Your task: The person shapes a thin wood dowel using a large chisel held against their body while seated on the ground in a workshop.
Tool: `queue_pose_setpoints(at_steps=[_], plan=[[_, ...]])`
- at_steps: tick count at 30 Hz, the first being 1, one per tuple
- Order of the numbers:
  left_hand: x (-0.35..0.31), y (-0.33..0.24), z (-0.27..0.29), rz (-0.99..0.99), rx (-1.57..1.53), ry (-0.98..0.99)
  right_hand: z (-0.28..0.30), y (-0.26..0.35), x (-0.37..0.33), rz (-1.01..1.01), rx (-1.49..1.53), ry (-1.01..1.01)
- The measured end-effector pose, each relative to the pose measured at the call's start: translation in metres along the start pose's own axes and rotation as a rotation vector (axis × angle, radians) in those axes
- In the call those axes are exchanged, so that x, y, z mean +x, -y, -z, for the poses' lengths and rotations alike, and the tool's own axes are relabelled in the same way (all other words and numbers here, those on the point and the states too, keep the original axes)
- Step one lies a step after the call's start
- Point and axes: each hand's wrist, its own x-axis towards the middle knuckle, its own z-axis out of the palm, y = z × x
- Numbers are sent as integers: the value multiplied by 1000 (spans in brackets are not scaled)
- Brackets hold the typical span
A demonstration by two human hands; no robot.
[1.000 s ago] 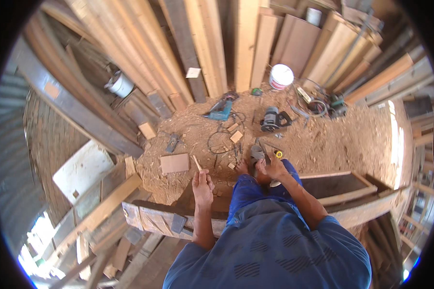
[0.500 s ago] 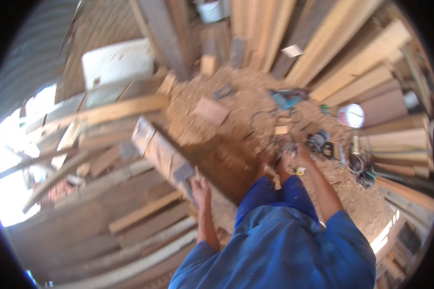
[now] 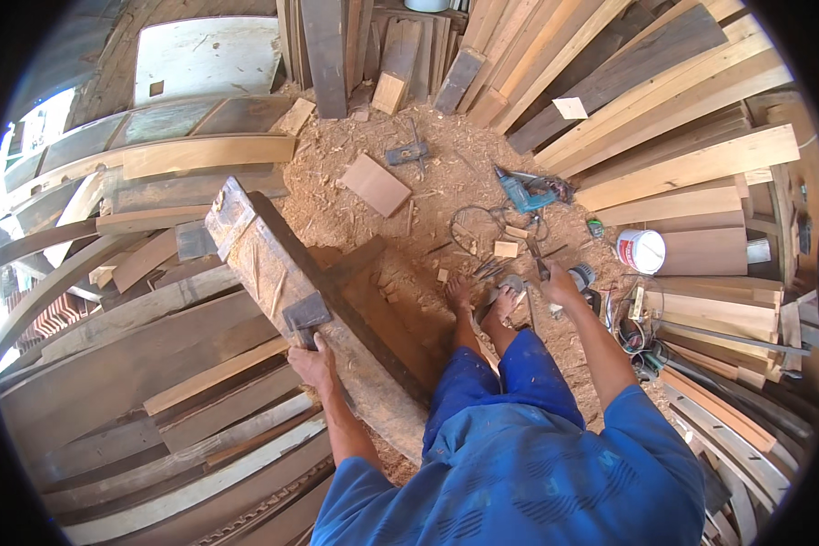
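My left hand (image 3: pixel 313 366) is by the edge of a thick, worn timber beam (image 3: pixel 262 273) that slants up to the left. Its fingers close at the lower end of a dark squared block (image 3: pixel 307 312), which looks like a mallet head and rests over the beam's top. Just right of my feet, my right hand (image 3: pixel 561 286) is closed around a dark, narrow tool (image 3: pixel 542 266) pointing away from me; its exact kind is unclear. Several slim metal tools (image 3: pixel 490 268) lie on the ground near my left foot.
Wood shavings cover the ground (image 3: pixel 328 182). A teal power drill (image 3: pixel 523 191) with a looped cord, a flat reddish board (image 3: pixel 375 185), a dark clamp-like tool (image 3: pixel 408 153) and a white bucket (image 3: pixel 640 251) lie around. Stacked planks (image 3: pixel 692 173) line the sides.
The view has shifted and sharpened. My left hand and the dark block now appear farther left. My right hand has come up a little from beside my foot, and its tool shows more clearly.
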Motion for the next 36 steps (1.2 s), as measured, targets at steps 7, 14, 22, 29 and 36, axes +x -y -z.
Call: queue_pose_setpoints(at_steps=[7, 14, 22, 29, 36], plan=[[12, 32, -16, -163, -244, 212, 23, 47, 47, 75, 28, 22], [-9, 3, -12, -94, -317, 177, -3, 20, 104, 130, 71, -34], [-12, -16, -23, 122, -225, 110, -15, 28, 104, 42, 97, 88], [-14, -4, -34, 97, -249, 111, -54, 61, 67, 143, 427, -91], [-14, -6, -37, 109, -595, 188, -115, 108, 151, -21, 577, 302]])
